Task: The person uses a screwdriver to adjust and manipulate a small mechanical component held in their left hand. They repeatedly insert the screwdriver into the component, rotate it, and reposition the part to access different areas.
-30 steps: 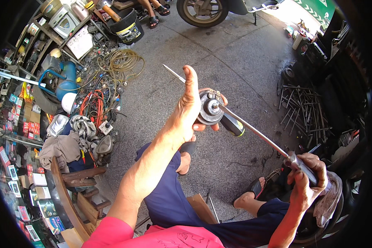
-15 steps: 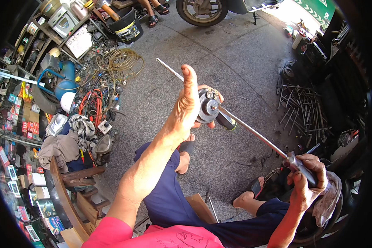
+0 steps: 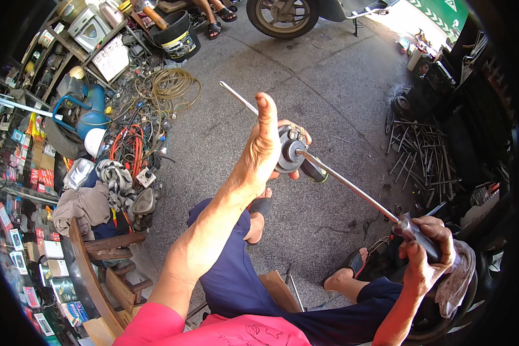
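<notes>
Left hand (image 3: 265, 151) grips a round grey metal hub (image 3: 288, 151) w/ a long thin steel rod (image 3: 352, 187) through it; right hand (image 3: 424, 254) clenched on the rod's handle end. Left of hub: tangled orange and yellow cables (image 3: 150, 109) on the grey concrete floor (image 3: 328, 75); right of it, loose metal bars (image 3: 418, 153).

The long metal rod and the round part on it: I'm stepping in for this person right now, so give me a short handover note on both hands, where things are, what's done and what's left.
Left hand: raised, thumb up, gripping the round metal part with a dark handle.
Right hand: closed on the near end of the long metal rod, a cloth beside it.
Done: the rod passes through the part's centre; its far tip sticks out past the left hand, over the concrete floor.
Left: I cannot tell how far the rod must go; the part is not set down.
</notes>
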Motion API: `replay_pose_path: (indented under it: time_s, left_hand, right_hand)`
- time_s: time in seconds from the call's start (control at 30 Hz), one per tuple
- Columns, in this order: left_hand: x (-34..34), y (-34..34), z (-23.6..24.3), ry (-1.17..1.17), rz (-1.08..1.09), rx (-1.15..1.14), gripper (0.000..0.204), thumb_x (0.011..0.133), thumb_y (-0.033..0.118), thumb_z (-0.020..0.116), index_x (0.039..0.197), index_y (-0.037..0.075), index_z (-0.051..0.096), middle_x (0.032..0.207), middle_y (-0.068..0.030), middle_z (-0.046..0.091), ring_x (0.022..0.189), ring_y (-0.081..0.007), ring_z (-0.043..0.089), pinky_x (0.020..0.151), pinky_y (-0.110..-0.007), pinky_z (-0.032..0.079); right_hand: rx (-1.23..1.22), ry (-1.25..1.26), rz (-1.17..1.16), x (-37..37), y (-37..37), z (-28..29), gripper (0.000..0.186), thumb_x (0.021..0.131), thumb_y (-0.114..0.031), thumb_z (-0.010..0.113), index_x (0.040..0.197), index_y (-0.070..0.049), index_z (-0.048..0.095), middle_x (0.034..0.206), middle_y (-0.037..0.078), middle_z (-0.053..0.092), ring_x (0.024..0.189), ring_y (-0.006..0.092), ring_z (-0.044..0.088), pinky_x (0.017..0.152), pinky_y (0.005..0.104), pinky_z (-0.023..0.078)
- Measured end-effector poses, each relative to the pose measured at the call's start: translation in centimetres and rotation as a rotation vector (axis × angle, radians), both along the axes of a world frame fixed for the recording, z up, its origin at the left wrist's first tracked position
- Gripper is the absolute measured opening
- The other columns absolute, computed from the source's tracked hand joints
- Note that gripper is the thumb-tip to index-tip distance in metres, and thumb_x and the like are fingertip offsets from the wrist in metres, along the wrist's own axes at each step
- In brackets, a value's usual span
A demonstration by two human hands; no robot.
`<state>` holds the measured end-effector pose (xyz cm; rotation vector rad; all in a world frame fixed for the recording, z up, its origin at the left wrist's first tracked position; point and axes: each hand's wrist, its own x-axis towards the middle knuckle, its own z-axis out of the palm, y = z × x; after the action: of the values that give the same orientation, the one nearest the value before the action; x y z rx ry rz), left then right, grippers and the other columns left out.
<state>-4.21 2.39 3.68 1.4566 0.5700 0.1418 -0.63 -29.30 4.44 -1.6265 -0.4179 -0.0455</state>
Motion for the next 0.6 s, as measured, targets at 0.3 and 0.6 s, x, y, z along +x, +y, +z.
replay_pose_path:
  time_s: [0.3, 0.6]
  left_hand:
    - [-0.3, -0.5, -0.1, -0.192, 0.047, 0.219, 0.104, 0.074, 0.091, 0.013, 0.089, 0.002, 0.066, 0.079, -0.0054, 0.064, 0.062, -0.0139, 0.063, 0.049, -0.024, 0.051]
    - [-0.4, -0.3, -0.6, -0.445, 0.132, 0.637, 0.105, 0.077, 0.086, 0.010, 0.094, 0.000, 0.067, 0.103, -0.0052, 0.056, 0.089, -0.0147, 0.061, 0.068, -0.026, 0.054]
  right_hand:
    - [-0.069, -0.100, -0.011, -0.2, -0.2, 0.4, 0.037, 0.065, -0.017, 0.086, 0.089, 0.000, 0.063, 0.092, 0.019, 0.067, 0.087, 0.0245, 0.064, 0.081, 0.0337, 0.050]
    - [-0.108, -0.252, 0.079, -0.5, -0.3, 0.3, 0.037, 0.068, -0.017, 0.086, 0.090, 0.001, 0.062, 0.092, 0.022, 0.064, 0.084, 0.0270, 0.066, 0.075, 0.0349, 0.053]
